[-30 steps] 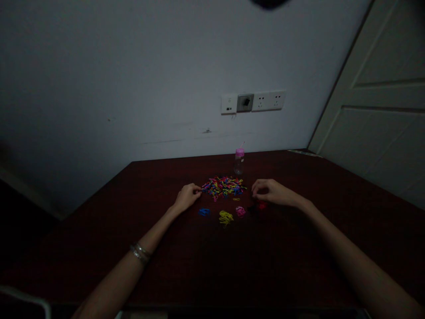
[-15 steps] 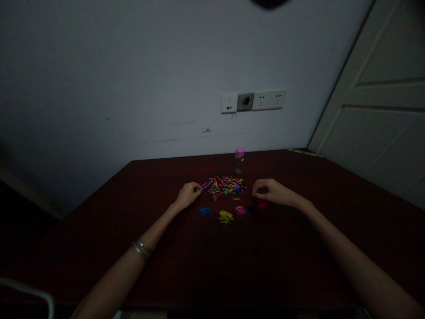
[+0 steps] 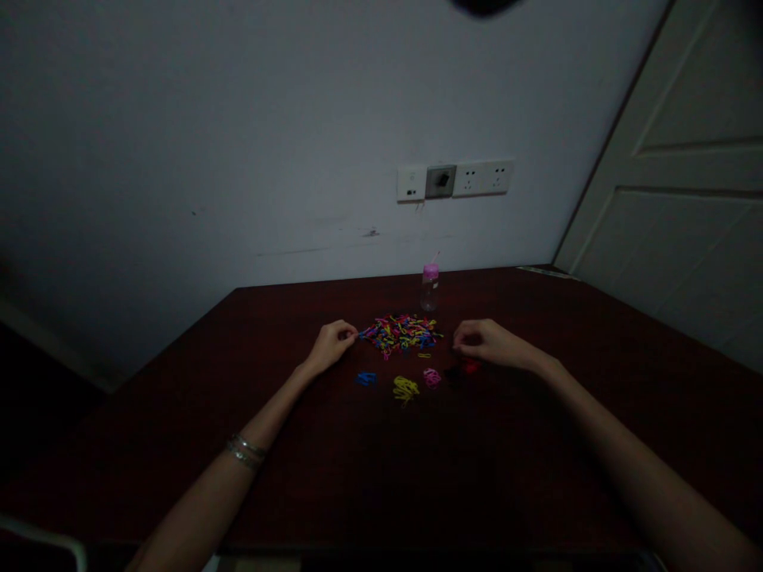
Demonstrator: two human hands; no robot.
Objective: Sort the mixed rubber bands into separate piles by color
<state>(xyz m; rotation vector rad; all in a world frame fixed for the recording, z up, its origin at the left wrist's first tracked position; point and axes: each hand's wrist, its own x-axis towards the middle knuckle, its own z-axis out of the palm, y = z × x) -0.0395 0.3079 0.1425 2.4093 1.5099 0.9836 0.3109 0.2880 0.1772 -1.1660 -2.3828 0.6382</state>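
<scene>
The table [image 3: 369,477] looks like smooth wood with a faint sheen. The clips [image 3: 400,332] appear plastic, too small to show finish. The bottle [image 3: 429,297] is clear, glossy plastic; the bangles [image 3: 245,450], shiny metal; the sockets [image 3: 482,179], smooth plastic; the wall [image 3: 298,143], matt and scuffed.

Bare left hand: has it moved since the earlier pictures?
Yes: the bare left hand has shifted slightly left, judged against the pink-lidded clear bottle.

A person's bare left hand [image 3: 332,345] touches the edge of a multicolored heap of small looped pieces [image 3: 402,334] on a dark red-brown table [image 3: 334,469], the curled bare right hand [image 3: 486,342] beside a small red cluster [image 3: 470,366]; a clear, pink-capped bottle [image 3: 429,294] stands behind.
</scene>
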